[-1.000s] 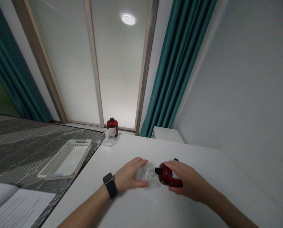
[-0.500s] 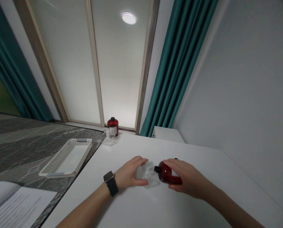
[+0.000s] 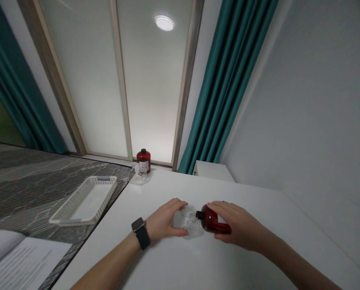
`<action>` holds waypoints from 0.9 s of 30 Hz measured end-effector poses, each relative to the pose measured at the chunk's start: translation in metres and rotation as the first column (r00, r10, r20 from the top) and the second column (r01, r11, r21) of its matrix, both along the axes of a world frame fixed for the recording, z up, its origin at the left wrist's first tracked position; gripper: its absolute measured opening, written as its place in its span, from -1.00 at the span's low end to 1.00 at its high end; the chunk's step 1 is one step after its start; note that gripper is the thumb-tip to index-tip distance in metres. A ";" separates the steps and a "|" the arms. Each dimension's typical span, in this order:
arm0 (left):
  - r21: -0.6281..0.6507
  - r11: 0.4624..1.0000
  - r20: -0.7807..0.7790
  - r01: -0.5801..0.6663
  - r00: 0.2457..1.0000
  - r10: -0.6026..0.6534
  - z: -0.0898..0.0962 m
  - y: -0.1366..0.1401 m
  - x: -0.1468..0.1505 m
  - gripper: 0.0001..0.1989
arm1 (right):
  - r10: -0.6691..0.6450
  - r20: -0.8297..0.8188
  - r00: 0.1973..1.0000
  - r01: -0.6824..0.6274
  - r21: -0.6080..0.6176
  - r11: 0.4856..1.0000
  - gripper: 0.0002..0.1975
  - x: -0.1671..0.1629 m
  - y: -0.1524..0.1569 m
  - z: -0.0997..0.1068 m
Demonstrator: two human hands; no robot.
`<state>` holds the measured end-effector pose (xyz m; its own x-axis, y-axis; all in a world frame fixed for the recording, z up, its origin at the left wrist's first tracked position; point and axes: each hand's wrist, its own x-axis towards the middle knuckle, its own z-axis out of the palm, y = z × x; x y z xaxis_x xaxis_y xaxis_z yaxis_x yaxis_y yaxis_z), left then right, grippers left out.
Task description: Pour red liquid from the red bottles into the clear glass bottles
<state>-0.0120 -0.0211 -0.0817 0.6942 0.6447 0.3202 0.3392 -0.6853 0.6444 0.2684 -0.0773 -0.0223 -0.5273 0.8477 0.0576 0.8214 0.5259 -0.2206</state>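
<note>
Bottle, dark red with a pale label partly under the fingers, is gripped by the right hand and tipped almost flat, black neck pointing at 9 o'clock. Left hand curls round the clear container on the worktop, thumb at its 7 o'clock, fingers at its 11. Container sits just left of the bottle; the neck overlaps its 3 o'clock side from this angle. Reads as a pour, but can't tell whether liquid is running, how full either vessel is, or whether mouth touches rim.

To do it well: hold the mouth well inside the rim, add tilt in small steps, let the left hand brace only, no squeeze. Main risk, I'd say: drips down the 3 o'clock wall if the tilt backs off slowly. Wrists look low, good for control. Watch the level from the side; clear walls on a white top make it hard to read from above.

Rest: capped red bottle and clear tray at 11 o'clock, far corner. White basket at 10, booklet at 8. Smartwatch on left wrist, apart from the container.
</note>
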 end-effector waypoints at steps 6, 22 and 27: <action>0.008 1.000 0.007 0.000 1.000 0.000 -0.001 0.000 0.000 -0.27 | -0.003 0.012 1.000 0.003 -0.013 1.000 -0.25 -0.001 0.000 0.002; 0.001 1.000 -0.002 0.002 1.000 -0.002 0.001 0.000 0.000 -0.28 | -0.001 0.002 1.000 0.001 -0.014 1.000 -0.27 -0.002 0.001 0.003; -0.002 1.000 -0.005 -0.002 1.000 0.002 0.000 0.000 0.000 -0.27 | 0.003 0.021 1.000 -0.003 -0.015 1.000 -0.28 -0.003 0.001 0.006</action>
<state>-0.0119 -0.0209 -0.0814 0.6942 0.6471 0.3153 0.3439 -0.6829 0.6445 0.2658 -0.0760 -0.0166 -0.5308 0.8468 0.0337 0.8244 0.5252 -0.2109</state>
